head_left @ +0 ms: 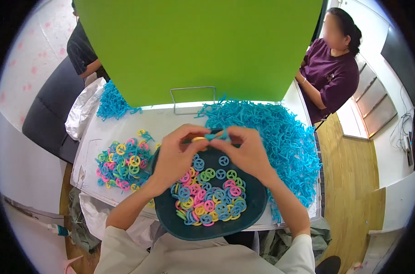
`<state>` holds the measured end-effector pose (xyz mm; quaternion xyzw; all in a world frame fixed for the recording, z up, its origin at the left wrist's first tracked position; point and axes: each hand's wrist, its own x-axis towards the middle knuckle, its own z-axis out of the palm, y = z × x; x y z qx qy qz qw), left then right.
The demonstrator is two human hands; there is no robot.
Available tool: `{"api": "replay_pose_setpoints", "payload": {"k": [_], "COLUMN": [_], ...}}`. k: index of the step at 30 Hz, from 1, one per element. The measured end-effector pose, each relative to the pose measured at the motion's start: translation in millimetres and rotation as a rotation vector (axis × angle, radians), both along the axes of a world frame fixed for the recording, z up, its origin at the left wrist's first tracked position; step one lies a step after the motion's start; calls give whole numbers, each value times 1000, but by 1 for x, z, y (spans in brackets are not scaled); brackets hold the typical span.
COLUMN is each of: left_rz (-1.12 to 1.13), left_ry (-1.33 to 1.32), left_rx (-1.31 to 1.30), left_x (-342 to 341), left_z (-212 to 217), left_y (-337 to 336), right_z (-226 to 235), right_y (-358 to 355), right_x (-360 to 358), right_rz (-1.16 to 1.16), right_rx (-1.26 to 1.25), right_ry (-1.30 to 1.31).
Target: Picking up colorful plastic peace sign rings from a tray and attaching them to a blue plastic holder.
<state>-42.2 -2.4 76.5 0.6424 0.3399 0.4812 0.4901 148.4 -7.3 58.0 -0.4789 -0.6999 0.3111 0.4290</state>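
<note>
My left hand (175, 157) pinches a small yellow plastic ring (198, 139) above a dark round tray (255, 208). My right hand (246, 150) meets it fingertip to fingertip and pinches a small blue plastic stick piece (218, 135) against the ring. Below both hands the tray holds several rings (207, 201) in pink, yellow, green and blue.
A big heap of blue stick pieces (280, 137) lies right of the tray, a smaller one (112, 102) at the back left. Loose coloured rings (123, 164) lie on the white table (161, 121) to the left. A green board (198, 45) with a wire stand (192, 98) stands behind. Two other people sit beyond the table.
</note>
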Motion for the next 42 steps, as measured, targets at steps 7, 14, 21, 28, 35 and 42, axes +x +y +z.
{"api": "replay_pose_setpoints", "payload": {"k": [7, 14, 21, 28, 35, 42], "left_rz": [498, 556, 168, -301, -432, -107], "left_ry": [672, 1214, 850, 959, 1091, 390], "left_rx": [248, 288, 458, 523, 553, -49], "left_x": [-114, -178, -61, 19, 28, 27], "left_z": [22, 4, 3, -57, -69, -15], "left_y": [12, 0, 4, 25, 32, 23], "right_z": [18, -16, -28, -19, 10, 22], "right_y": [21, 26, 32, 30, 27, 20], "right_x": [72, 95, 85, 92, 84, 57], "right_rz": [-316, -116, -109, -135, -171, 42], "right_rx": [224, -134, -225, -80, -75, -212], "right_ry": [-201, -783, -937, -771, -194, 271]}}
